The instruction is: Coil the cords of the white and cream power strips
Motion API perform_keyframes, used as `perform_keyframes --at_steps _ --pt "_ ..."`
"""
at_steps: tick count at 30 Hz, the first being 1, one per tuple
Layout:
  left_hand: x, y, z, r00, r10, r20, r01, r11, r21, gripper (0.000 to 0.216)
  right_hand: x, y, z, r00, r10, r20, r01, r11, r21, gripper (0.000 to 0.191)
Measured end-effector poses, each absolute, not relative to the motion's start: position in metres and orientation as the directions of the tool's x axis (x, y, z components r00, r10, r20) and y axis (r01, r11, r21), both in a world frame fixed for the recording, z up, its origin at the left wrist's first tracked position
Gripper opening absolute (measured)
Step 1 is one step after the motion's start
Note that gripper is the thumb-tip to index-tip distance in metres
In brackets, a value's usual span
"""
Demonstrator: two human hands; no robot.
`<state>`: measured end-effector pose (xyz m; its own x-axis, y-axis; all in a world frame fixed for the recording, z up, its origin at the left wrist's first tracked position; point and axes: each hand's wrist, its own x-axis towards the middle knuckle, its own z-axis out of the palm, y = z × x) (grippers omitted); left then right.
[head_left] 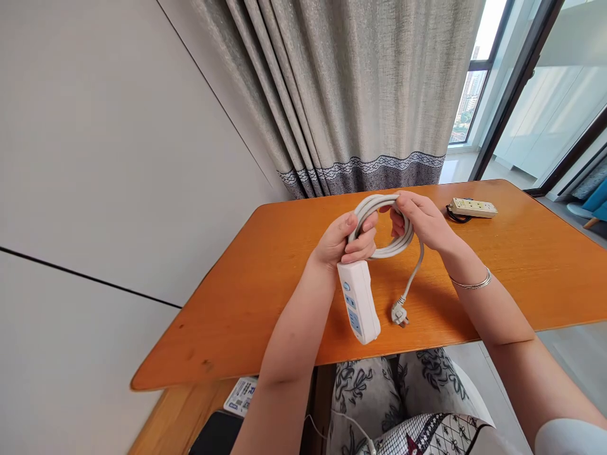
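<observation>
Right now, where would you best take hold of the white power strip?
Probably around the lower half of the white power strip, coming from the near side: the body is long and slim, tilted with its lower end clear of both hands, while the left hand, gripping the coiled cable, crowds its upper end.

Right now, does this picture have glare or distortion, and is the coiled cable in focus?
In the head view, the window glares almost white at its top; the table looks skewed, perhaps by a wide lens; the coiled cable looks sharp.

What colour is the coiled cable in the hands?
The cable is pale greyish white, seen in the head view.
</observation>
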<state>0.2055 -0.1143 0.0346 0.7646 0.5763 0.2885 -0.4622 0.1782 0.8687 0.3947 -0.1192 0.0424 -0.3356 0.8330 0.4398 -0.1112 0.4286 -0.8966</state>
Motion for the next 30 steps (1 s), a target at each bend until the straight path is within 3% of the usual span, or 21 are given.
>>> perform_keyframes --at_steps 5,13,21,25,30 --pt "0.2056 -0.1117 0.0369 0.727 0.665 0.170 -0.397 0.205 0.895 0.048 0.3890 -0.1192 0.0419 -0.295 0.861 0.414 -0.147 0.387 -0.910 0.058" --pt "0.2046 -0.1135 0.0404 0.720 0.648 0.249 -0.400 0.094 0.912 0.045 0.3939 -0.1189 0.0464 -0.406 0.865 0.294 -0.265 0.197 -0.944 0.052" --pt "0.2107 -0.1078 0.0349 0.710 0.658 0.252 -0.403 0.084 0.911 0.048 0.3915 -0.1191 0.0468 -0.276 0.895 0.350 -0.265 0.279 -0.923 0.060" --pt "0.2065 -0.1051 0.0351 0.748 0.642 0.169 -0.335 0.146 0.931 0.048 0.3918 -0.1182 0.0452 -0.289 0.889 0.355 -0.263 0.283 -0.922 0.061" --pt "0.2034 -0.1065 0.0382 0.767 0.617 0.176 -0.335 0.152 0.930 0.048 0.3940 -0.1178 0.0447 -0.317 0.878 0.358 -0.241 0.290 -0.926 0.059"
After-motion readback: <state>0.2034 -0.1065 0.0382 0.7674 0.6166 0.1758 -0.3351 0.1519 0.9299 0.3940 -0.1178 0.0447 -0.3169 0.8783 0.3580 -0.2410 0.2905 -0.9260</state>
